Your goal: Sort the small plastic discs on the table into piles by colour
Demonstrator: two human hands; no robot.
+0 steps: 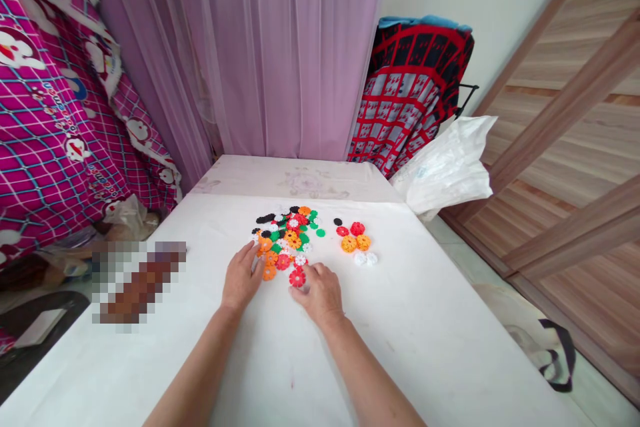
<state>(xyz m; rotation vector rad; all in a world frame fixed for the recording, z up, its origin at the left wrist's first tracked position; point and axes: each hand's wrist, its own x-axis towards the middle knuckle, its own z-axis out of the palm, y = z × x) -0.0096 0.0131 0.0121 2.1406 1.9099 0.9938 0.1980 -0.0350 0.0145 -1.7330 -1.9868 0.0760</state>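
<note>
A pile of flower-shaped plastic discs [293, 238] in orange, red, green, white and black lies on the white-covered table. My left hand [241, 278] rests at the pile's near left side, fingers apart, its tips by several orange discs [269, 272]. At the near right side, my right hand [321, 291] has its thumb and fingers closed at the edge of a red flower-shaped disc [297, 277]. To the right of the pile sits a smaller set: red discs [357, 229], orange discs [349, 244], white discs [366, 259] and a black disc [338, 221].
The white table cover [400, 347] reaches a floral cloth [300, 181] at the back. A white plastic bag [445, 167] stands by the far right corner. A pixelated patch [143, 283] hides something at the left edge. Purple curtains [290, 47] hang behind.
</note>
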